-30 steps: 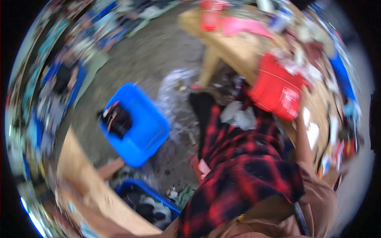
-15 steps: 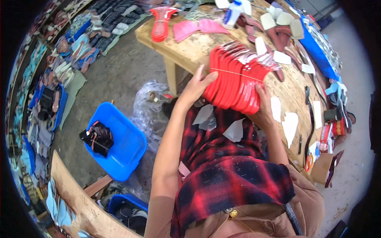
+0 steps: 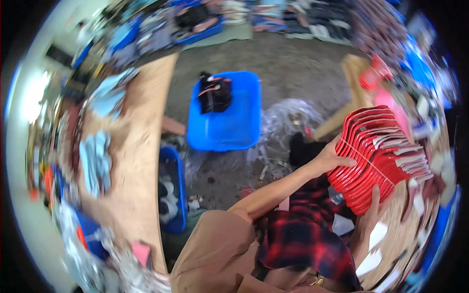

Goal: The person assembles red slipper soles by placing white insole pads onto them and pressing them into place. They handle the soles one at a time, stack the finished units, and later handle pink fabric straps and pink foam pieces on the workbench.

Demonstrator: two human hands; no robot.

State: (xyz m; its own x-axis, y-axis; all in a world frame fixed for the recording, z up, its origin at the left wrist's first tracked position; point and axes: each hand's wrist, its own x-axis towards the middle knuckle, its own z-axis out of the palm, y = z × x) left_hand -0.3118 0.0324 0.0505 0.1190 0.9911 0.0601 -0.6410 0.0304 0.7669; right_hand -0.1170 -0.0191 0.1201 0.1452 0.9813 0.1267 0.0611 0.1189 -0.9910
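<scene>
A thick bundle of glossy red shoe pieces (image 3: 364, 158), stacked face to face with pale ends at one side, is bound by a thin band. It is held up above my lap at the edge of the right-hand table. My left hand (image 3: 331, 158) is closed on its left side, the thumb lying over the red edges. My right hand (image 3: 373, 202) grips it from below on the near right, with part of the fingers hidden behind it. A red and black checked cloth (image 3: 303, 224) covers my lap.
A blue plastic tub (image 3: 239, 139) on the floor holds a dark tied bundle (image 3: 215, 95). Light blue pieces (image 3: 95, 161) lie on the wooden table (image 3: 134, 195) at left. White cut pieces (image 3: 377, 235) are on the right-hand table. Clear plastic wrapping (image 3: 288, 117) lies near its leg.
My view has swung left, bringing the blue tub to the middle and the left table into sight. The red bundle remains in both hands, now further right in view.
</scene>
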